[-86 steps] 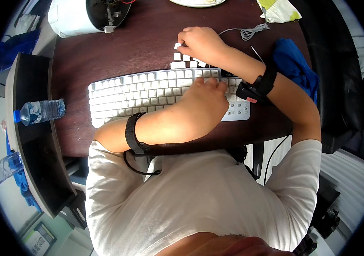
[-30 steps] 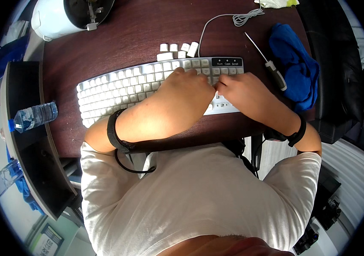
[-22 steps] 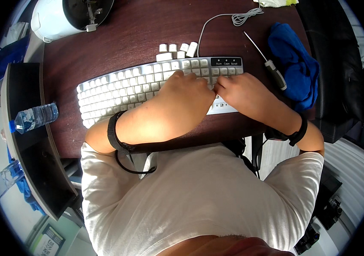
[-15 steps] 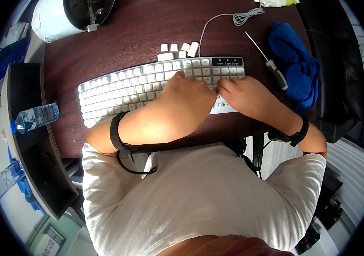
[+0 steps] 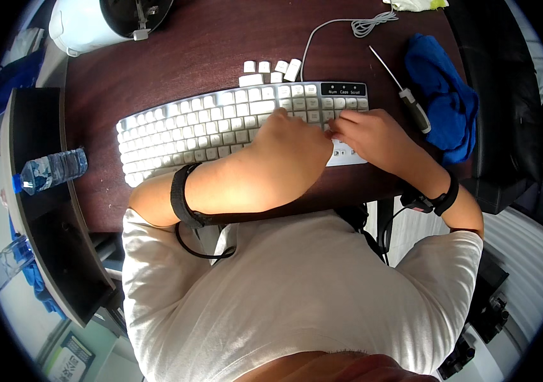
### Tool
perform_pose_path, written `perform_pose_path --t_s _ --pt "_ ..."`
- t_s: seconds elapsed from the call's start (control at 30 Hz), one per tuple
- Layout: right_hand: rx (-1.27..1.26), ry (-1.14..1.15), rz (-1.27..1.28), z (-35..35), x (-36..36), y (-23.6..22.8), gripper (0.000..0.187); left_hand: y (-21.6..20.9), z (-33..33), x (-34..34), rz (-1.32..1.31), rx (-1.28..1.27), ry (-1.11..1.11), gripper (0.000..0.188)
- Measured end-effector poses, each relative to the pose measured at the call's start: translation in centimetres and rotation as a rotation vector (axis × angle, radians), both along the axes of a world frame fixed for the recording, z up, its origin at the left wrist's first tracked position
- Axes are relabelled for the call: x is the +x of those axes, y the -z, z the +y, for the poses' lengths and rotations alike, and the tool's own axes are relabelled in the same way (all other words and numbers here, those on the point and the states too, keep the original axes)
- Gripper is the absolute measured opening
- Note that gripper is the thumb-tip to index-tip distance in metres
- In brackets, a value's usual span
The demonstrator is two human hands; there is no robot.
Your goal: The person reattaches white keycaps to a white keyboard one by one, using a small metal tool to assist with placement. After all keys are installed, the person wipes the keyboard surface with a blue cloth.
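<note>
A white keyboard (image 5: 188,130) lies slightly tilted on the dark wooden table. My left hand (image 5: 297,149) is curled over its right part, knuckles up, with its closed fingertips mostly hidden beneath it. My right hand (image 5: 373,137) is bent over the number pad, thumb and fingers drawn together, and its tips meet those of the left. Whatever sits between the fingers is too small and covered to make out. By the pad's front edge, bare key sockets (image 5: 342,153) show without caps. Several loose white keycaps (image 5: 251,80) lie just behind the keyboard.
To the right are a screwdriver (image 5: 416,109) and a crumpled blue cloth (image 5: 443,95). The keyboard's grey cable (image 5: 365,27) is coiled at the back. A white round container (image 5: 83,28) lies at the far left, and a water bottle (image 5: 54,170) rests at the left edge.
Both hands have shifted slightly to the right over the number pad. The right fingers look a little more raised and bent. The keyboard's right end sits slightly farther right in view.
</note>
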State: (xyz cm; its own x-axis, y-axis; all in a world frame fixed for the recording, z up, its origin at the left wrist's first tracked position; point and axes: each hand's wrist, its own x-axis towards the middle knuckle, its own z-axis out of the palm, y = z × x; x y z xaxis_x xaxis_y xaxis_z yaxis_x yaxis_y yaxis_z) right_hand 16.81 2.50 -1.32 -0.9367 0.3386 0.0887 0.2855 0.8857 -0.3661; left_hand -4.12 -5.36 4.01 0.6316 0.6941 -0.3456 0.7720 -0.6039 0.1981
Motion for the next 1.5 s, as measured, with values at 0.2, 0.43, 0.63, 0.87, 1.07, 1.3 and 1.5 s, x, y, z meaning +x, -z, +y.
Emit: perform_pose_path --t_s 0.2,0.43,0.63,0.87,1.07,1.3,1.5 --pt "0.153 -0.040 0.015 0.0 0.3 0.1 0.015 -0.4 0.9 -0.7 0.011 -0.104 0.031 0.053" --pt "0.121 -0.037 -0.006 -0.3 0.3 -0.2 0.013 -0.1 -0.4 0.7 0.042 0.076 -0.025 0.061" --pt "0.102 -0.046 -0.034 -0.7 -0.1 -0.1 0.016 1.4 -0.8 2.2 0.161 0.021 0.107 0.060" --pt "0.009 -0.009 -0.012 0.4 0.3 -0.6 0.013 0.3 -0.8 1.1 0.008 0.060 0.083 0.061" --pt "-0.045 0.154 0.028 3.1 -1.2 -3.4 0.009 -0.2 -0.7 1.0 -0.009 0.042 0.046 0.067" --pt "0.005 0.057 0.008 6.4 -10.1 -4.1 0.017 0.4 -1.1 1.5 0.078 0.029 -0.008 0.068" --pt "0.067 -0.021 -0.087 7.4 -14.7 -0.7 0.024 1.2 -1.9 1.8 0.116 0.140 0.002 0.066"
